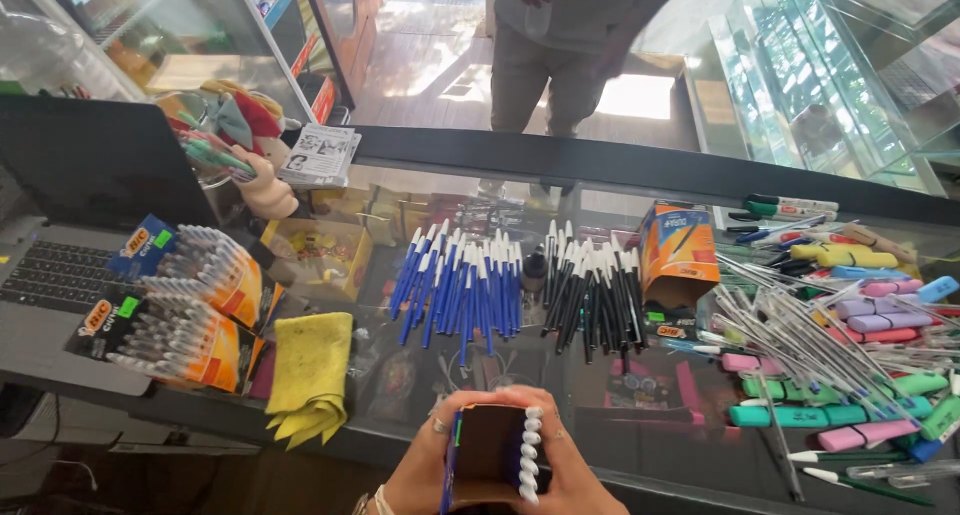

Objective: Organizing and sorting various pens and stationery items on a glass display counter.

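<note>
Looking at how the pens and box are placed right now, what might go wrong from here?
1. The small open box held by both the left hand and right hand has pens lined along one side; tilted, they could slide out.
2. The loose clear pens lie in a crossed heap on the glass counter and might roll.

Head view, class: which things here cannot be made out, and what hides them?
- Small box: its contents, head view; both hands, left hand and right hand, wrap it.
- Person beyond the counter: upper body cut by the top edge.
- Goods under the glass counter: blurred by reflections and pens.
</note>
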